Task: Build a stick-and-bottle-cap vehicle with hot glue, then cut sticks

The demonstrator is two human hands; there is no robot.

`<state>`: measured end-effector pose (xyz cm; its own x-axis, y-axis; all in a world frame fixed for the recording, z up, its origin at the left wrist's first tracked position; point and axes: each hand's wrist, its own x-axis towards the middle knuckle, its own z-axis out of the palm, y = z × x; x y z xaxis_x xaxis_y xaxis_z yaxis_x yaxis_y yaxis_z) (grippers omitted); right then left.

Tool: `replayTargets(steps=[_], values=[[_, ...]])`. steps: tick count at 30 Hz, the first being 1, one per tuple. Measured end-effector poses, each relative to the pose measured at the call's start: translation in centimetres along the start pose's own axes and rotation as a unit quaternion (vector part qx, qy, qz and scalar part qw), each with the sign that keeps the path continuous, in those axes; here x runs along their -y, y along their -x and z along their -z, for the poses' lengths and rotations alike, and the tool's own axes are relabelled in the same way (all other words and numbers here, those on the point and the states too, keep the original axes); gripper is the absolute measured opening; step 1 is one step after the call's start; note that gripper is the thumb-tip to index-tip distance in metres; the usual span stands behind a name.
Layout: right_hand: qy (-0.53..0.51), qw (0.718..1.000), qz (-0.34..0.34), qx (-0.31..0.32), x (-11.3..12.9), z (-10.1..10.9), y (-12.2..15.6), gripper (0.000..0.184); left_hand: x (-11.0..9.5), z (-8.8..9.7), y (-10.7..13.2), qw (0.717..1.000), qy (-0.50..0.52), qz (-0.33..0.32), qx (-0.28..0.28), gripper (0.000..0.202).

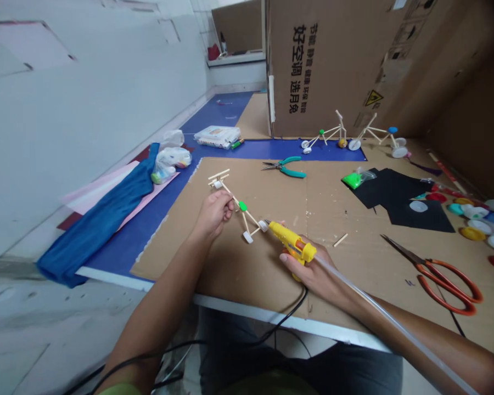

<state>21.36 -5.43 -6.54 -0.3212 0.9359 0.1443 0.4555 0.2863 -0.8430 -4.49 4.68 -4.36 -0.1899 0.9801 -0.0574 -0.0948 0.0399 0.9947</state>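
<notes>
Between the fingers of my left hand (216, 213) is a small model tricycle (251, 214), built of thin wooden sticks. It has white wheels and a green oval seat. My left fingers pinch its stick frame behind the seat. My right hand (308, 269) grips a yellow hot glue gun (288, 239), with a long clear glue stick (379, 302) running out of its back. The gun's nozzle is close to one white wheel at the model's right end; whether they touch I cannot tell.
Teal pliers (286, 166), orange-handled scissors (440, 277) and a short loose stick (340, 240) lie on the cardboard sheet. Two similar stick models (331, 131) stand at the back by a large carton (333, 66). Colored caps (473, 233) crowd the right side. A black cord (286, 315) hangs over the front edge.
</notes>
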Motion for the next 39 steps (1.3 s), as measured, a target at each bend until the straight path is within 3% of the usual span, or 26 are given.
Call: replayTargets(steps=[14, 20, 26, 39], values=[[0.059, 0.997, 0.05, -0.004, -0.3, -0.1, 0.0, 0.02, 0.6, 0.4, 0.1, 1.0, -0.005, 0.003, -0.006, 0.018], [0.103, 0.99, 0.09, 0.044, -0.2, -0.3, 0.1, 0.02, 0.4, 0.4, 0.0, 1.0, -0.008, -0.003, -0.004, 0.019], [0.139, 0.986, 0.064, 0.06, 0.5, -0.7, 0.0, 0.022, 0.5, 0.4, -0.2, 1.0, -0.012, -0.005, -0.01, 0.02], [0.075, 0.992, 0.029, 0.097, 0.8, -0.7, -1.0, 0.019, 0.6, 0.5, -0.2, 1.0, -0.009, 0.007, -0.015, 0.021]])
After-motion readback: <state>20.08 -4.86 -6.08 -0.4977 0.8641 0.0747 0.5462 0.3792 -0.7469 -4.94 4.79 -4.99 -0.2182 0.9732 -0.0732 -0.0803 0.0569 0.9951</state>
